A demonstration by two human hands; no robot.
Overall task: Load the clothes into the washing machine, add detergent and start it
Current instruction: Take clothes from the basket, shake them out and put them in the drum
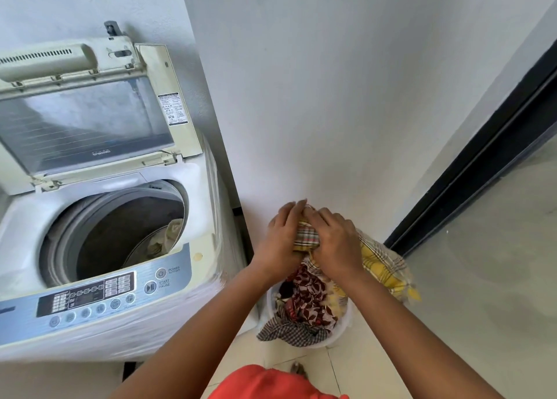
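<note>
A top-loading washing machine [199, 187] stands at the left with its lid [87, 121] raised. A pale garment [171, 232] lies inside the drum. To the right, on the floor, a white laundry basket [342, 335] holds several clothes, among them a maroon patterned cloth [307, 296] and a dark checked cloth [289, 330]. Above the basket my left hand [280, 235] and my right hand [334, 242] both grip a yellow checked cloth [382, 266], bunched between them and trailing off to the right.
The machine's control panel [99, 293] faces me, with power and start/pause buttons [149, 287] at its right. A white wall [331, 97] rises behind the basket. A dark door frame [482, 157] runs along the right. My orange garment [265, 383] shows at the bottom.
</note>
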